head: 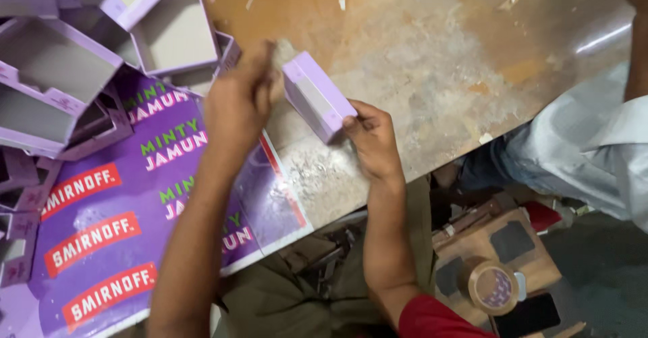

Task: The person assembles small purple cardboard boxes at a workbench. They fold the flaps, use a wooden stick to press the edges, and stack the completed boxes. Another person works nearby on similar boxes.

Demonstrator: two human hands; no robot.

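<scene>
At the far left of the bench (418,74) I see a heap of folded lilac box trays (61,74), open side up, stacked loosely against one another. Just near of them lies a large purple printed sheet (101,243) that overhangs the near edge of the bench. Above that sheet is the left hand (236,105), fingers curled and pinched at the far left corner of a small lilac box (316,97); the motion blur there prevents me from telling whether it grips a flap or only presses it. The box is held clear of the bench, tilted, between the two hands. The right hand (371,139) clasps its near right end with thumb and fingertips. I judge the step in hand to be closing or squaring up this box; the next move calls for a steady right-hand hold while the left hand seats the corner. Further right, below the bench edge, stands a roll of brown tape (491,285) on a cardboard box (506,243), and another person's pale sleeve (607,149) shows at the far right.
</scene>
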